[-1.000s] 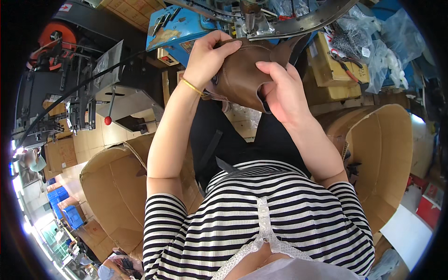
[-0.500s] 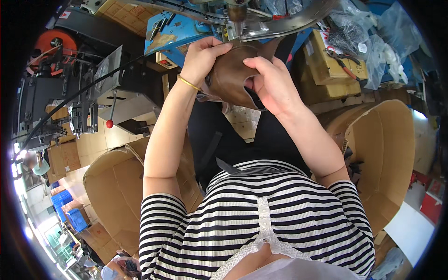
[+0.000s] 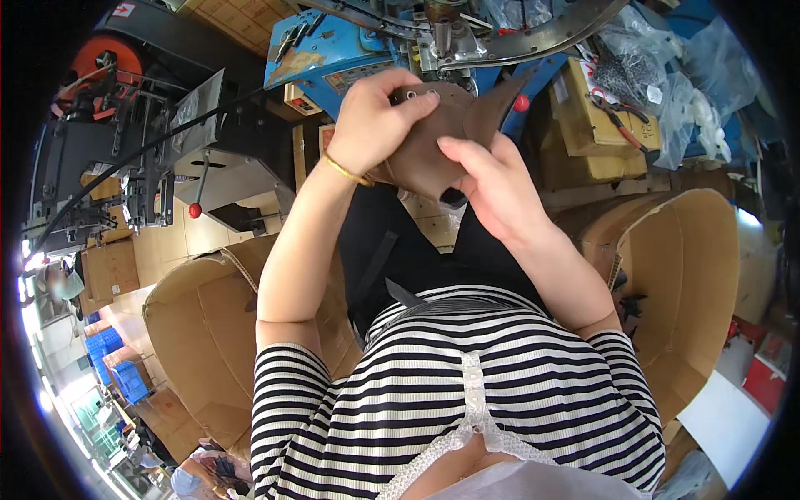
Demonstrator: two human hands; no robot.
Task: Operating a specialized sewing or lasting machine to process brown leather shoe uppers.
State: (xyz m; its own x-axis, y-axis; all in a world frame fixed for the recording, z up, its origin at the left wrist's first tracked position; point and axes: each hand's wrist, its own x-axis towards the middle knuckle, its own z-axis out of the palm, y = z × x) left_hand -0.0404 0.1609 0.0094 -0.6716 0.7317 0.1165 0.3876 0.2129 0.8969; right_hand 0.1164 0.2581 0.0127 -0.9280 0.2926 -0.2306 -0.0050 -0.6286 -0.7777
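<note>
A brown leather shoe upper (image 3: 422, 160) is between my two hands, just below the metal head (image 3: 444, 35) of a blue machine. My left hand (image 3: 368, 123) grips its left edge, thumb lying on top beside a few small round metal eyelets. On the other side, my right hand (image 3: 502, 190) pinches the leather, thumb on top and the other fingers mostly hidden beneath. The upper's far edge lies close to the machine's working point; whether it touches cannot be made out. A dark opening shows at its near end.
Large open cardboard boxes stand at my left (image 3: 196, 333) and right (image 3: 687, 275). Red-handled pliers (image 3: 621, 125) lie on a carton (image 3: 604, 146) at the far right, near clear plastic bags (image 3: 708, 92). A black machine with a red-knobbed lever (image 3: 195, 210) stands left.
The upper has turned and flattened, its eyelets now showing beside my left thumb. My left hand has shifted right, and my right hand has moved slightly nearer to me.
</note>
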